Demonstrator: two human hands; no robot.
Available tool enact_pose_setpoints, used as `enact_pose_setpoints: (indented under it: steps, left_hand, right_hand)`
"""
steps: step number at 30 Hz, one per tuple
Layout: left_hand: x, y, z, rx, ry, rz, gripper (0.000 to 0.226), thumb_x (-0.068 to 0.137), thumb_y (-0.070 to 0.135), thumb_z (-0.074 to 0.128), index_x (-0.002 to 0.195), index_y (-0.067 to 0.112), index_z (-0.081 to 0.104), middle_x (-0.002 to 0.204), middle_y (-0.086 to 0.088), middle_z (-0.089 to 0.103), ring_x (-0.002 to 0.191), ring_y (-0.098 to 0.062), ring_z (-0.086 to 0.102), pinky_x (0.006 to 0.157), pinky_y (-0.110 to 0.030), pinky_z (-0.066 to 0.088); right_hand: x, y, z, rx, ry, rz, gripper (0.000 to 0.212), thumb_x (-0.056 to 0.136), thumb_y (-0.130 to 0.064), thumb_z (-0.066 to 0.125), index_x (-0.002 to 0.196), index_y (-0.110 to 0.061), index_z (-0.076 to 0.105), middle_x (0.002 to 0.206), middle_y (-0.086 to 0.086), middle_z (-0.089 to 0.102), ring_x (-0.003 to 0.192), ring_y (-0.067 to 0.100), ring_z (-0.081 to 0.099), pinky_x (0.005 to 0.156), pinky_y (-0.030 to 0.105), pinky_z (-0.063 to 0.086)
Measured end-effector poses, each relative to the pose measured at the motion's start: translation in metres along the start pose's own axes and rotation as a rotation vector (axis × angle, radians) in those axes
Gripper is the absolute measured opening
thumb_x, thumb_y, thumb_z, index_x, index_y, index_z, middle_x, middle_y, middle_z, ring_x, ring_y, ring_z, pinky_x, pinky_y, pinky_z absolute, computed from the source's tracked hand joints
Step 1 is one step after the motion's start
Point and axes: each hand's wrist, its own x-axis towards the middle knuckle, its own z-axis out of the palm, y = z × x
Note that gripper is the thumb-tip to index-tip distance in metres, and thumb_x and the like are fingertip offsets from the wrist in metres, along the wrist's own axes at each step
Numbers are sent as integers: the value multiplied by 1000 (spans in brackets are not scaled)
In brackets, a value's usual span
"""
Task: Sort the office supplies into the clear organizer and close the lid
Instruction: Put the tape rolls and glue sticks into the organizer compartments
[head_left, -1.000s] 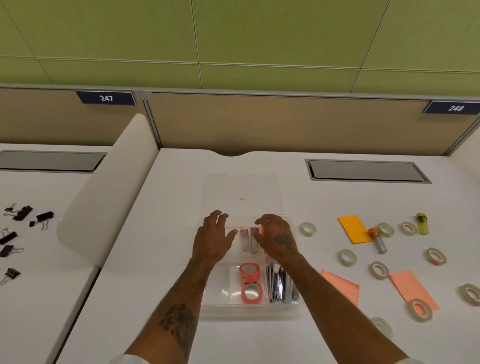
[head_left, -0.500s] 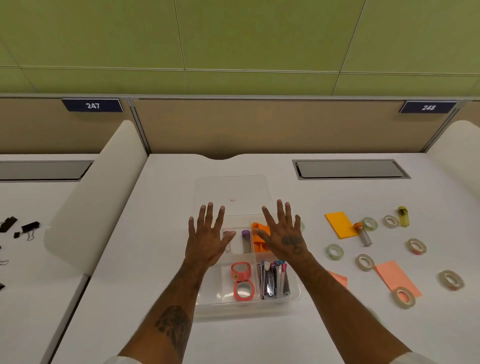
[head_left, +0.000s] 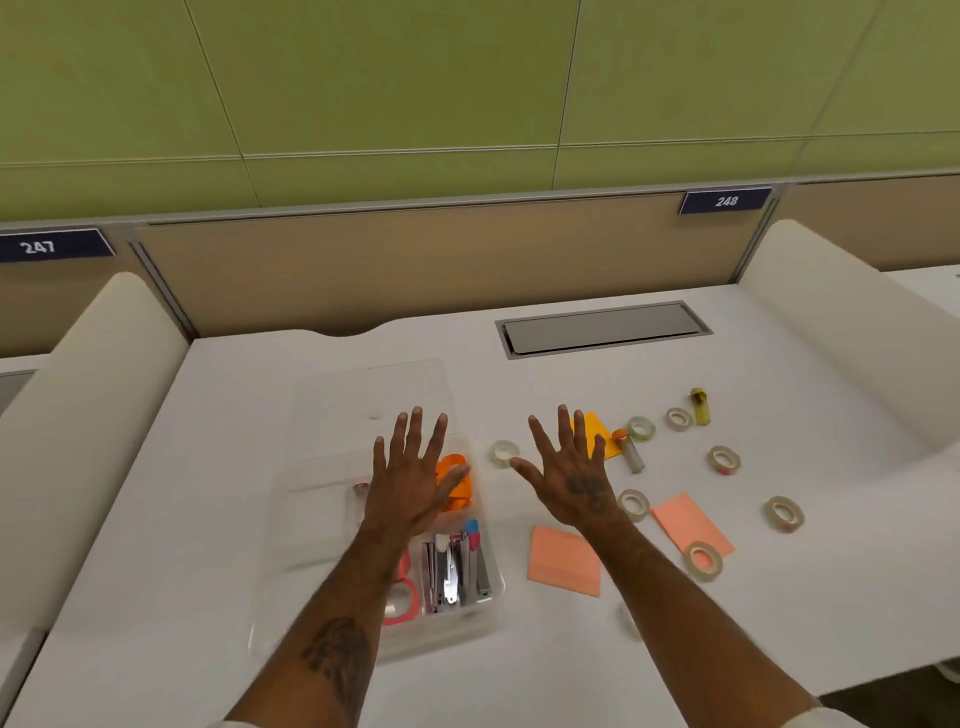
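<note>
The clear organizer (head_left: 311, 525) sits on the white desk with its lid (head_left: 363, 389) lying flat behind it. Inside are orange notes (head_left: 457, 480), pens and metal tools (head_left: 457, 566) and pink tape rolls (head_left: 402, 603). My left hand (head_left: 410, 478) hovers flat over the organizer, fingers spread, holding nothing. My right hand (head_left: 569, 470) is spread and empty over the desk to the organizer's right. Loose there lie a tape roll (head_left: 504, 453), an orange note pad (head_left: 597, 431), a lead tube (head_left: 628, 451), pink notes (head_left: 563, 561) and a yellow tube (head_left: 700, 406).
Several more tape rolls (head_left: 782, 513) and a second pink note (head_left: 688, 522) are scattered at right. A grey cable hatch (head_left: 602, 328) is set into the desk behind. White rounded dividers (head_left: 88, 415) flank the desk on both sides.
Both hands lifted from the organizer's back compartments and spread open. The right hand moved right, off the organizer and over the desk. The camera view swung right.
</note>
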Motion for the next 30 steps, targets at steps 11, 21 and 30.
enact_pose_setpoints:
  steps: [11, 21, 30]
  left_hand:
    - [58, 141, 19, -70, 2, 34, 86, 79, 78, -7, 151, 33, -17, 161, -3, -22, 148, -23, -20, 119, -52, -2]
    - [94, 244, 40, -3, -6, 33, 86, 81, 77, -9, 153, 31, -5, 163, -6, -6, 151, -27, -4, 118, -53, 8]
    - [109, 277, 63, 5, -76, 58, 85, 84, 75, -3, 155, 28, 0, 164, -8, 1, 151, -28, 0, 118, -51, 14]
  right_hand:
    - [18, 150, -20, 5, 17, 47, 83, 82, -74, 3, 152, -30, 9, 160, 17, -2, 147, 37, -4, 114, 60, 12]
    - [38, 271, -18, 1, -18, 73, 86, 82, -75, -3, 153, -29, 13, 161, 17, 3, 148, 36, -1, 114, 60, 13]
    - [62, 327, -6, 84, -101, 128, 80, 87, -70, 13, 154, -26, 10, 161, 17, 1, 148, 36, 0, 111, 53, 27]
